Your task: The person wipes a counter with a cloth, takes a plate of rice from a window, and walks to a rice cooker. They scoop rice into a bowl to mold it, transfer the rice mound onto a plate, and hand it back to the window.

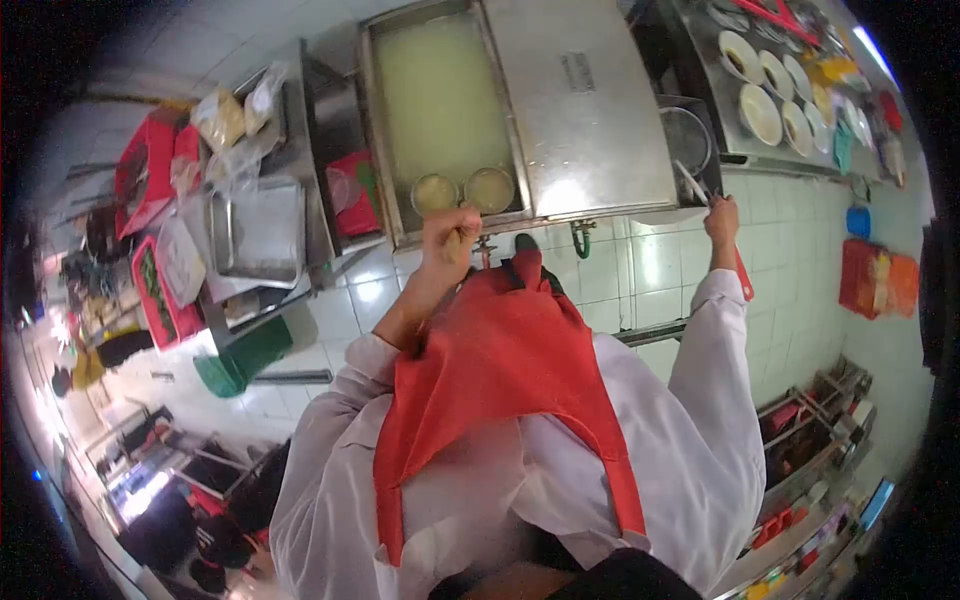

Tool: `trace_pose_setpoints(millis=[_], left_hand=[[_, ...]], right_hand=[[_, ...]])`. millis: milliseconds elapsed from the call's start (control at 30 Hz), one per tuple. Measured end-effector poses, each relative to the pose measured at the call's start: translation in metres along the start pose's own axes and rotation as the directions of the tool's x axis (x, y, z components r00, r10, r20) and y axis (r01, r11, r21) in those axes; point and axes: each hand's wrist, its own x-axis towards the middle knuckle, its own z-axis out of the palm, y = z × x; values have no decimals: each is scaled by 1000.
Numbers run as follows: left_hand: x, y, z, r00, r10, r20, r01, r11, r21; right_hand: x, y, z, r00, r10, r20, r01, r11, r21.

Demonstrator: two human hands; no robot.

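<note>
My left hand [452, 238] is closed around pale, wood-coloured handles at the front rim of a steel vat [383, 130]. Two round noodle strainers sit side by side just beyond it, the left strainer [434, 193] and the right strainer [490, 188], in cloudy yellowish liquid [440, 90]. Off to the right, my right hand [722, 218] grips a long utensil [690, 183]. Its whitish part points up and left from my fingers, and a red length [742, 275] shows beside my wrist. I cannot make out the utensil's exact kind.
A flat steel cover [585, 110] adjoins the vat, with a round pot [685, 140] to its right. Several white bowls [760, 115] stand on the right counter. On the left are a steel tray [257, 232], red crates [150, 165] and a green bin [245, 357].
</note>
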Motion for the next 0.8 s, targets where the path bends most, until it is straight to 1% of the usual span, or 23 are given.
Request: trace_pose_setpoints(millis=[33, 67, 100, 133, 167, 200, 233, 267, 300, 367, 400, 467, 500, 567, 600, 633, 667, 700, 733, 767, 800], left_hand=[[-1, 12, -5, 1000, -13, -18, 13, 1000, 17], [-3, 22, -9, 997, -18, 79, 19, 1000, -9], [-7, 27, -13, 984, -16, 176, 22, 999, -37], [-28, 22, 2, 995, -32, -94, 23, 995, -95], [-25, 26, -3, 994, -33, -108, 24, 996, -85], [-19, 30, -11, 997, 6, 80, -6, 1000, -10], [-16, 36, -16, 963, 27, 269, -44, 997, 56], [-17, 40, -14, 966, -6, 260, 0, 1000, 22], [-16, 43, -14, 968, -8, 250, 2, 1000, 28], [-15, 48, -13, 956, -65, 286, 47, 996, 72], [-16, 47, -12, 957, -69, 281, 51, 996, 73], [-15, 46, -10, 962, -98, 254, 83, 994, 68], [-14, 44, -9, 963, -96, 251, 81, 994, 69], [-15, 36, -8, 996, -64, 67, 58, 995, 86], [-15, 24, -11, 996, -63, 66, 57, 994, 88], [-15, 7, -16, 959, -246, -138, 246, 969, -13], [-17, -4, -18, 849, -428, -311, 400, 904, -151], [-24, -10, -19, 850, -430, -304, 402, 903, -154], [-29, -13, -19, 881, -383, -278, 392, 920, -27], [-31, -14, -19, 910, -331, -248, 364, 926, 97], [-30, -14, -16, 912, -327, -247, 358, 929, 92]], right_hand=[[11, 14, 14, 999, -20, 29, 20, 1000, -3], [11, 16, 6, 980, -193, 53, 195, 980, -49], [10, 14, 2, 975, -213, 58, 216, 975, -44], [8, 10, -5, 982, -180, 54, 182, 983, -28], [7, 4, -9, 988, -145, 51, 145, 989, -12], [8, 5, -7, 986, -159, 54, 160, 987, -10], [9, 7, -6, 981, -151, 122, 158, 986, -47], [11, 9, -3, 973, -140, 186, 157, 984, -84], [11, 9, 2, 971, -151, 186, 169, 982, -84], [8, 5, 9, 991, -135, 3, 135, 990, -29], [8, 4, 11, 990, -141, 6, 141, 990, -31], [4, -7, 3, 995, -28, -91, 25, 999, -37], [6, -12, -10, 995, -31, -94, 27, 999, -36], [10, -21, -35, 996, 77, -43, -72, 991, 116], [21, -10, -31, 996, 72, -57, -51, 952, 301], [30, -6, -25, 996, 75, -57, -55, 951, 303], [38, -8, -19, 976, 111, -189, 10, 838, 546], [45, -9, -15, 936, 178, -303, 109, 670, 734], [48, -14, -11, 934, 188, -304, 103, 673, 732], [54, -25, -7, 916, 348, -199, 26, 444, 896], [57, -48, -10, 885, 462, -56, -28, 173, 985]])
